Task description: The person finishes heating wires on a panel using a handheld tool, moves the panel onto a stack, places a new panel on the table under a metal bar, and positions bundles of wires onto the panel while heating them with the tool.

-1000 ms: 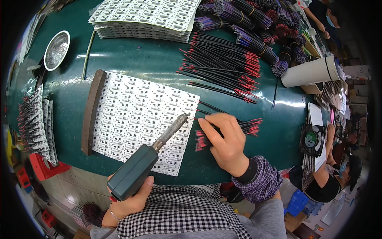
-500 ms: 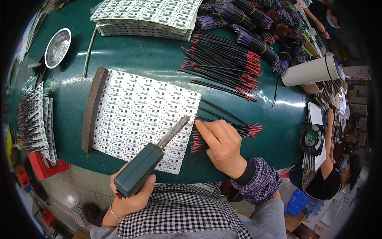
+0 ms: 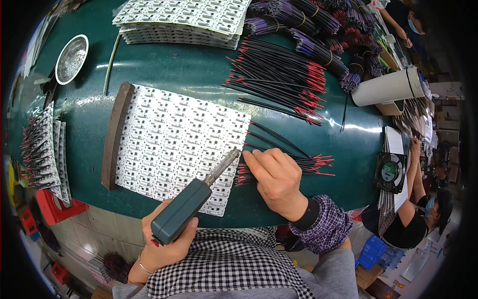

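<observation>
My left hand (image 3: 169, 241) is wrapped round the dark green handle of a soldering iron (image 3: 181, 212). The iron slants up to the right, its worn metal tip at the right edge of a white sheet of small circuit boards (image 3: 172, 144). At that same edge my right hand (image 3: 279, 182) is closed in a pinch, apparently on the end of a thin black wire; the fingers mostly hide it. Two black wires (image 3: 279, 134) reach from the sheet's edge above this hand. Beneath and beside the hand lies a small bunch of red-ended black wires (image 3: 311, 163).
A brown bar (image 3: 117, 137) lies along the sheet's left edge. Farther back are stacked board sheets (image 3: 181, 37), a pile of black wires (image 3: 279, 74) and banded wire bundles (image 3: 318, 50). A metal bowl (image 3: 72, 60) stands left, a small fan (image 3: 391, 172) right. Other people work at the right.
The soldering iron's handle has shifted slightly right and its tip a little down. My right hand has moved a touch left, still pinched at the sheet's edge. The loose wires under it have shifted.
</observation>
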`<state>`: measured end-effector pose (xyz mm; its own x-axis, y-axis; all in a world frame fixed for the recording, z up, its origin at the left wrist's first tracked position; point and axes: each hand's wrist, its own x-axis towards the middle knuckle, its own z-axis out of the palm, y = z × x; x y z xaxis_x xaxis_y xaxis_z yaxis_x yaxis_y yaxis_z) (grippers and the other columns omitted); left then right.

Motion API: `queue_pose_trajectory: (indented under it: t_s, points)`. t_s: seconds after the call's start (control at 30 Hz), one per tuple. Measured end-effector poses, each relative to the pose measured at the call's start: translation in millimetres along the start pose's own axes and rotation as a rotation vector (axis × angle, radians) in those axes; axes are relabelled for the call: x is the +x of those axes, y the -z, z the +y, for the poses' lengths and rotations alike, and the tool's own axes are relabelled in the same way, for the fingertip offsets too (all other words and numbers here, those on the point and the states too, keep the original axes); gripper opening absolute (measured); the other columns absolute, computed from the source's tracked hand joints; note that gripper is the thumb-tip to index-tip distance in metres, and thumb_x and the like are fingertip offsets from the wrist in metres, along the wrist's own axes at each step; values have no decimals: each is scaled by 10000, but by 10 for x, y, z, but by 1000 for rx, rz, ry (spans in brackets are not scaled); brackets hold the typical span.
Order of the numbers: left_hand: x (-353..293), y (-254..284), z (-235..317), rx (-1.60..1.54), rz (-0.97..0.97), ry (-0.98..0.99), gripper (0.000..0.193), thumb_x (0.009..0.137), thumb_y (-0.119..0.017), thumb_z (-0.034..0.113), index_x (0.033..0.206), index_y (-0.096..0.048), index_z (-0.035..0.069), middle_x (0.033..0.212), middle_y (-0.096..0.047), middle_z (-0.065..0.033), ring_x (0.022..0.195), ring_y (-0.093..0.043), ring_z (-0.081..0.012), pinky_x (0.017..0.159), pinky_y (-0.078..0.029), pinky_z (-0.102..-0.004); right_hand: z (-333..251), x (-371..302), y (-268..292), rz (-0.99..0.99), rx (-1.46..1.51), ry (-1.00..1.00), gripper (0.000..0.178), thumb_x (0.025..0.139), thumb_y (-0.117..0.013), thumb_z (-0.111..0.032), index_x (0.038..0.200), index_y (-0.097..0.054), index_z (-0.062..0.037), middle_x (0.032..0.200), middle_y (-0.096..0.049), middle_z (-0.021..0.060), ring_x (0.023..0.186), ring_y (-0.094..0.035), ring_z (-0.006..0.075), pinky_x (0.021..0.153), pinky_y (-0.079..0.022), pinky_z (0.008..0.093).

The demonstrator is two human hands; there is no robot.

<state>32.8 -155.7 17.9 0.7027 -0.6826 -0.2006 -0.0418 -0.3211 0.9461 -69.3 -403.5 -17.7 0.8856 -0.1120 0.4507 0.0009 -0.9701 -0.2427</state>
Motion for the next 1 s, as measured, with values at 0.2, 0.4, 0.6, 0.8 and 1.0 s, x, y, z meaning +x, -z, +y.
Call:
queue_pose_trajectory:
  t_s: [0.2, 0.4, 0.6, 0.8, 1.0]
  points:
    - [-27, 44, 44, 78, -55, 108, 187, 785, -735, 13, 953, -705, -64, 795, -651, -111, 605, -601, -149, 529, -468, -263, -4, 4, -12, 5, -14, 4, 316, 713, -662, -64, 1013, -707, 21, 918, -649, 74, 789, -607, 190, 598, -464, 290]
    - [-71, 30, -32, 44, 53, -18, 214, 790, -735, 17, 982, -703, -71, 831, -672, -122, 638, -627, -154, 560, -498, -268, -15, 21, 11, -9, -4, -6, 310, 707, -666, -62, 1005, -708, 13, 916, -651, 68, 786, -610, 189, 596, -464, 291]
    - [-25, 5, 13, 38, 24, -40, 202, 801, -729, 18, 982, -703, -67, 830, -665, -112, 641, -616, -146, 551, -483, -266, 43, 4, -17, 13, 49, -8, 324, 683, -662, -74, 995, -708, 5, 932, -665, 74, 794, -625, 198, 608, -484, 301]
    - [-71, 74, 10, 125, -88, 72, 161, 800, -737, 23, 933, -702, -62, 796, -649, -108, 611, -595, -144, 528, -465, -277, 34, 5, -12, 6, 38, 3, 320, 683, -661, -74, 990, -707, 4, 938, -668, 78, 807, -627, 200, 615, -489, 304]
    - [-198, 63, -106, 75, 106, 15, 176, 798, -772, 72, 932, -721, -28, 776, -682, -102, 601, -621, -160, 538, -482, -290, -3, 12, 9, -22, 26, -7, 300, 705, -660, -68, 992, -702, 9, 937, -661, 71, 821, -628, 201, 618, -486, 304]
